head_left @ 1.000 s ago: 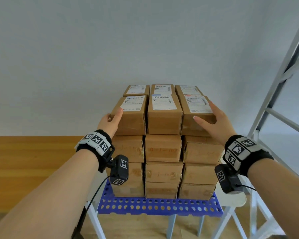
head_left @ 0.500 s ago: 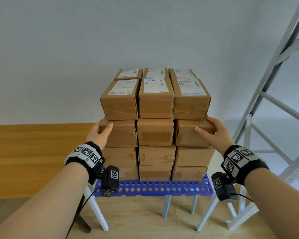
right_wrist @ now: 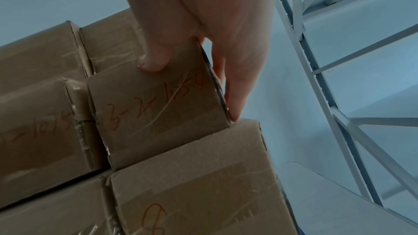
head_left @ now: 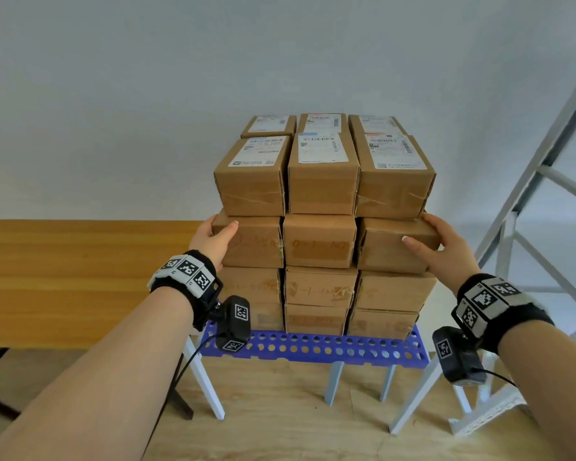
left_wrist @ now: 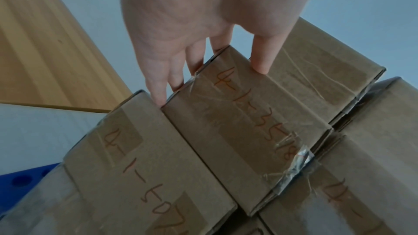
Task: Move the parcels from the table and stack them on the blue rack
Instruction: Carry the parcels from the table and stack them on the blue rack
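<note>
Brown cardboard parcels stand stacked several rows high on the blue perforated rack [head_left: 313,348], three across; the top row [head_left: 323,181] shows white labels. My left hand [head_left: 213,241] presses the left side of the second-row left parcel [head_left: 256,242] with straight fingers, thumb on its front face. In the left wrist view the left hand [left_wrist: 181,42] lies along that parcel [left_wrist: 244,122]. My right hand [head_left: 443,252] mirrors it on the second-row right parcel [head_left: 393,247]. The right wrist view shows the right hand [right_wrist: 214,24] with its thumb on the front of this parcel [right_wrist: 158,106].
A white metal shelving frame [head_left: 529,194] stands close at the right. A wooden table [head_left: 80,277] lies to the left of the rack. The rack stands on thin white legs [head_left: 210,387] over a wooden floor, with a plain wall behind.
Both hands have dropped from the sides of the top row to the sides of the second row. The stack has stayed in place.
</note>
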A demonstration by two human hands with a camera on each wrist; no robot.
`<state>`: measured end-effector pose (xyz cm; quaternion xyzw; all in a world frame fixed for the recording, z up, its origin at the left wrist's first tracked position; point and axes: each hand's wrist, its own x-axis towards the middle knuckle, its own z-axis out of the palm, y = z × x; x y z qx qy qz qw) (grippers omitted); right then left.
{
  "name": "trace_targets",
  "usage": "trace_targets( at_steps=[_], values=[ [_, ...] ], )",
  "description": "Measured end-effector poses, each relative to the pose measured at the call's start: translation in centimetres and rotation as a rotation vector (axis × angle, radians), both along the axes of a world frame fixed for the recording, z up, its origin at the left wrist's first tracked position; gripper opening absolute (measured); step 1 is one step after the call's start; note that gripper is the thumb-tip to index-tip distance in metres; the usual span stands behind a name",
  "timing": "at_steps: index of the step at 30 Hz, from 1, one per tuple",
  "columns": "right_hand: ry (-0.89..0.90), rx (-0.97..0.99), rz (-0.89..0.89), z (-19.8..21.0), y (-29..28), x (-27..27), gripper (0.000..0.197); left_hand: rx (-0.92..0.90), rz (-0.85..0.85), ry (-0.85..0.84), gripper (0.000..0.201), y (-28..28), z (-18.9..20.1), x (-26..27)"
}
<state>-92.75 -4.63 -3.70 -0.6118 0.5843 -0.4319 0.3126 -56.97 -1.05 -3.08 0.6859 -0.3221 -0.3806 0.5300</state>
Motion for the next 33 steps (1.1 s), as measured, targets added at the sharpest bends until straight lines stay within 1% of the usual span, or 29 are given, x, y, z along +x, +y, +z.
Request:
trace_targets(
  at_steps=[1, 2, 3, 4, 7, 9, 12, 15, 16, 19, 21, 24, 26, 29, 33],
  values=[
    [-0.014, 0.008, 0.003, 0.0, 0.0, 0.0, 0.066, -0.010, -0.007, -0.016, 0.069, 0.2, 0.0, 0.1],
    [-0.035, 0.022, 0.008, 0.0, 0.0, -0.1, 0.071, -0.020, -0.028, -0.045, 0.077, 0.3, -0.1, 0.3],
    [-0.058, 0.038, 0.009, 0.0, 0.1, -0.2, 0.078, -0.016, -0.057, -0.083, 0.086, 0.4, -0.3, 0.4],
    [-0.080, 0.056, 0.003, -0.3, 0.1, -0.4, 0.087, -0.016, -0.068, -0.134, 0.091, 0.6, -0.6, 0.5],
    [-0.057, 0.120, -0.073, -1.8, 0.7, -1.0, 0.110, 0.015, -0.018, -0.239, 0.092, 1.7, -1.9, 0.8],
    [-0.053, 0.187, -0.101, -3.6, 1.0, -1.3, 0.118, 0.055, -0.016, -0.238, 0.098, 2.5, -3.6, 1.2],
    [-0.009, 0.261, -0.074, -6.2, 1.7, -1.4, 0.114, 0.124, -0.033, -0.195, 0.102, 3.0, -5.9, 1.5],
    [0.036, 0.206, -0.052, -7.7, 1.7, -1.2, 0.091, 0.144, -0.076, -0.206, 0.096, 2.6, -7.4, 1.5],
    [0.032, 0.191, -0.060, -8.1, 1.5, -1.3, 0.089, 0.145, -0.091, -0.233, 0.094, 2.6, -7.6, 1.4],
    [0.000, 0.180, -0.096, -9.1, 0.8, -1.7, 0.103, 0.104, -0.072, -0.266, 0.083, 2.2, -8.3, 1.2],
    [-0.029, 0.209, -0.110, -9.4, 0.6, -1.9, 0.105, 0.080, -0.043, -0.274, 0.075, 2.0, -8.4, 1.2],
    [-0.093, 0.242, -0.124, -9.7, 0.1, -2.1, 0.104, 0.072, -0.043, -0.259, 0.074, 1.5, -8.7, 1.9],
    [-0.106, 0.245, -0.131, -9.5, 0.0, -1.9, 0.102, 0.099, -0.054, -0.250, 0.075, 1.4, -8.9, 2.4],
    [-0.128, 0.235, -0.140, -9.6, 0.2, -1.5, 0.092, 0.115, -0.038, -0.247, 0.067, 1.3, -9.1, 2.4],
    [-0.101, 0.226, -0.153, -9.7, 0.4, -1.4, 0.089, 0.102, -0.023, -0.246, 0.062, 1.3, -9.2, 2.4]
  ],
)
